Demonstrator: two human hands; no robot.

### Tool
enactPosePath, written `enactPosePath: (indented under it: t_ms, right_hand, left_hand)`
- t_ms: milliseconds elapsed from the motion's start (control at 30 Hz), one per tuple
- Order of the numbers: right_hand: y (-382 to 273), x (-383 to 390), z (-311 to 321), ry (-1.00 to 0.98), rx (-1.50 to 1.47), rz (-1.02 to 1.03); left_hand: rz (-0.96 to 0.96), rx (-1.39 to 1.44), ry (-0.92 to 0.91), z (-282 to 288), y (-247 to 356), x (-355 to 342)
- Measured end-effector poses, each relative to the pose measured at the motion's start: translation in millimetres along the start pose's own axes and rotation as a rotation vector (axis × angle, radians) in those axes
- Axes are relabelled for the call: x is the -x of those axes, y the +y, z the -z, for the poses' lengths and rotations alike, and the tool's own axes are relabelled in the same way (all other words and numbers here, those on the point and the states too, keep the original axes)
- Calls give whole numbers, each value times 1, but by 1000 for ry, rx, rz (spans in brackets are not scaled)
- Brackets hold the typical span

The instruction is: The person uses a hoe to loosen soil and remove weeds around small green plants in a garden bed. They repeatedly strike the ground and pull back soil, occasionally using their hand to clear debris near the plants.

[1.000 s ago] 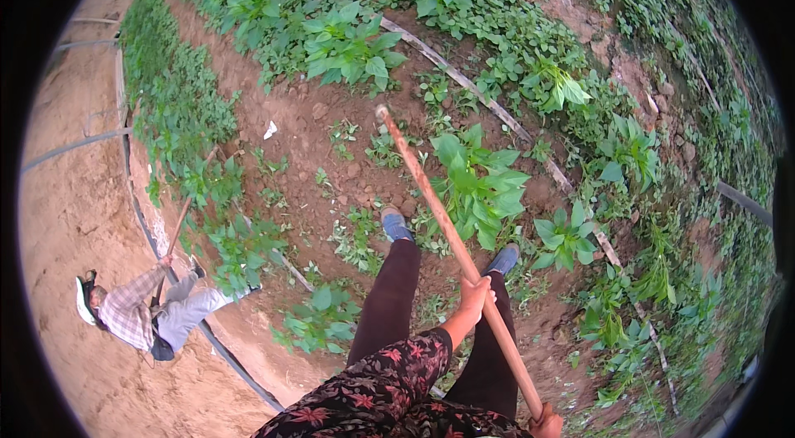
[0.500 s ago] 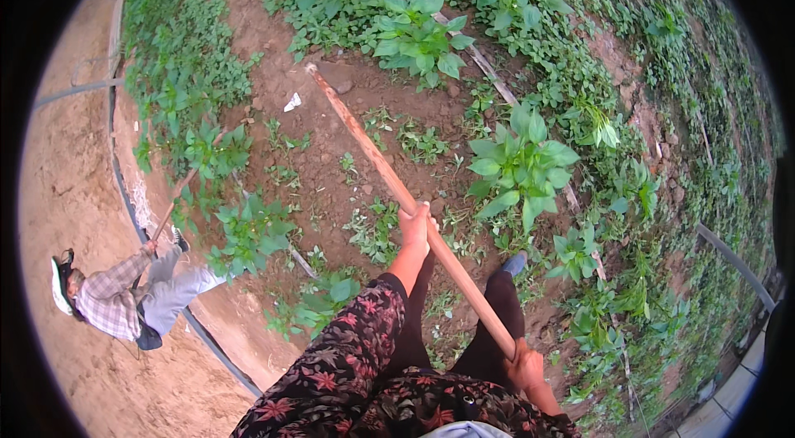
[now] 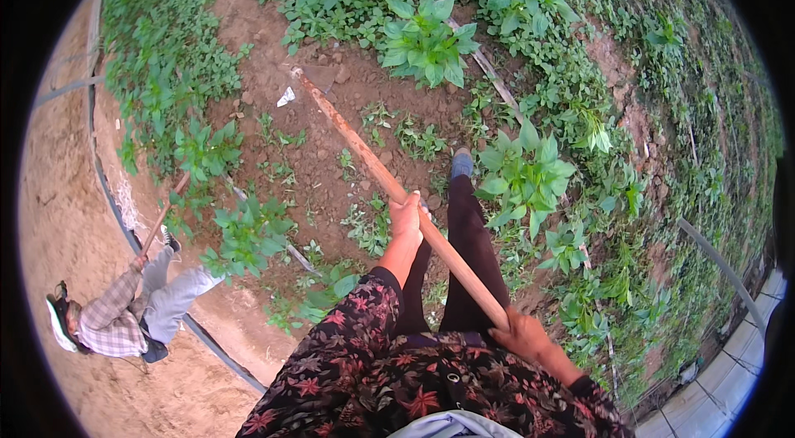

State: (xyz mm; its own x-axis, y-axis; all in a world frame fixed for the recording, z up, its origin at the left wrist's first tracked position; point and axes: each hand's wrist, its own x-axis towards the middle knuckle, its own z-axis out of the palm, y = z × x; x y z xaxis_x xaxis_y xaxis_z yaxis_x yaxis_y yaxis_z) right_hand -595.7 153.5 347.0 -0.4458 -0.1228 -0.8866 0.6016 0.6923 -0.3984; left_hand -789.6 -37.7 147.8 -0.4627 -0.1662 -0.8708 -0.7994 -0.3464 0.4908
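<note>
A long wooden-handled hoe [image 3: 373, 163] runs diagonally from my waist to the weedy soil ahead. My left hand [image 3: 406, 219] is wrapped round the middle of its handle. Close to my body, my right hand [image 3: 523, 334] grips the handle's rear end. At the far end the hoe's flat blade [image 3: 321, 77] is partly hard to make out against the brown soil [image 3: 327, 127]. Small weeds [image 3: 421, 138] grow between the blade and my feet. A white scrap [image 3: 286, 97] lies just left of the hoe's head.
Leafy crop plants stand close by, one on the right [image 3: 528, 173] and one ahead [image 3: 428, 42]. Another person [image 3: 116, 314] holds a long handle at the left, beside a dark hose [image 3: 116, 202]. My blue shoe [image 3: 461, 163] is on the soil right of the hoe.
My right foot has stepped forward, closer to the hoe's middle. The hoe's head has shifted slightly left in view, and my right hand sits a little higher; both hands keep their hold.
</note>
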Motion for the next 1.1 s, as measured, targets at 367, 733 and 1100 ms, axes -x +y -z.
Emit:
enactPosePath:
  t_ms: [367, 733, 1100]
  right_hand:
    - [-31, -217, 79, 95, -349, 301]
    - [-54, -544, 87, 400, -530, 174]
    - [-30, -792, 67, 440, -219, 156]
  left_hand:
    - [223, 332, -150, -44, 25, -57]
    - [346, 426, -210, -35, 53, -148]
    - [443, 550, -412, 9, 39, -160]
